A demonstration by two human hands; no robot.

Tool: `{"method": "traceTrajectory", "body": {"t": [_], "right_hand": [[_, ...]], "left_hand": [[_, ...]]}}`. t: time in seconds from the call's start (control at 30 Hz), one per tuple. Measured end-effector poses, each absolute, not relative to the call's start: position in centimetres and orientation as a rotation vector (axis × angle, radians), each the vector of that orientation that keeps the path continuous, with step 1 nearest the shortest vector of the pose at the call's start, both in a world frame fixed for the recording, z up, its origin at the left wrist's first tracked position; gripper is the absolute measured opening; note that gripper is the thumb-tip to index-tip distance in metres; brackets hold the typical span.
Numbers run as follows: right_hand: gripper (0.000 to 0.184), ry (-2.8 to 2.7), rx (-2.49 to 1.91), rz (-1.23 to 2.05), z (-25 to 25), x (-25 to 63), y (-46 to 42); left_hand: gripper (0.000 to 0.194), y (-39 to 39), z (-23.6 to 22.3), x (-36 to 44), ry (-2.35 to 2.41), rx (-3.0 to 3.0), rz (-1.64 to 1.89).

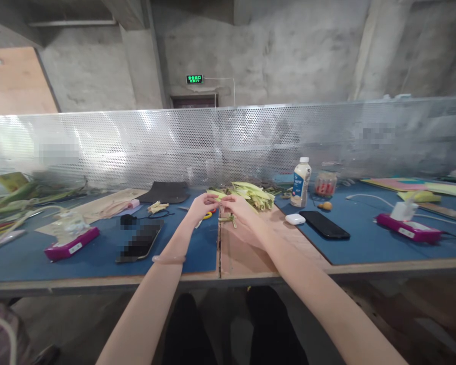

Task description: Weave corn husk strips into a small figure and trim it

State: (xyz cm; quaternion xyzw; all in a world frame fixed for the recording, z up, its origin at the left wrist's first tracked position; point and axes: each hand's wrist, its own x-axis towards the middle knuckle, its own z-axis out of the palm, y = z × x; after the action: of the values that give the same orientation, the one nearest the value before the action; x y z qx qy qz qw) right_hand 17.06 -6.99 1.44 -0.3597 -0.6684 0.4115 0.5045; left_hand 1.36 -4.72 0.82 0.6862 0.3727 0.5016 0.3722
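Observation:
My left hand (202, 207) and my right hand (236, 206) meet above the middle of the table, fingertips pinched close together. Between them is a narrow pale-green strip of husk (218, 198), partly covered by the fingers. Just behind and right of my right hand lies a pile of pale-green husks (255, 194), which look like corn husks. Scissors with a yellow handle (207, 216) lie beside my left hand, partly hidden by it. Small husk scraps (228, 219) are on the table under my right hand.
A bottle (301, 183), a jar (326, 184), a white earphone case (295, 219) and a black phone (324, 225) stand or lie to the right. Leftward are another phone (142, 242) and a purple power strip (72, 244). A perforated metal screen (155, 147) borders the table's back.

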Motion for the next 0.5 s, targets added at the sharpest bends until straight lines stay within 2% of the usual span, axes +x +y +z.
{"method": "traceTrajectory", "body": {"t": [0.5], "right_hand": [[0.019,-1.687,-0.817,0.723,1.59,17.03,-6.07]], "left_hand": [[0.026,-5.03,0.71,1.77,0.958,1.633,1.117]]}}
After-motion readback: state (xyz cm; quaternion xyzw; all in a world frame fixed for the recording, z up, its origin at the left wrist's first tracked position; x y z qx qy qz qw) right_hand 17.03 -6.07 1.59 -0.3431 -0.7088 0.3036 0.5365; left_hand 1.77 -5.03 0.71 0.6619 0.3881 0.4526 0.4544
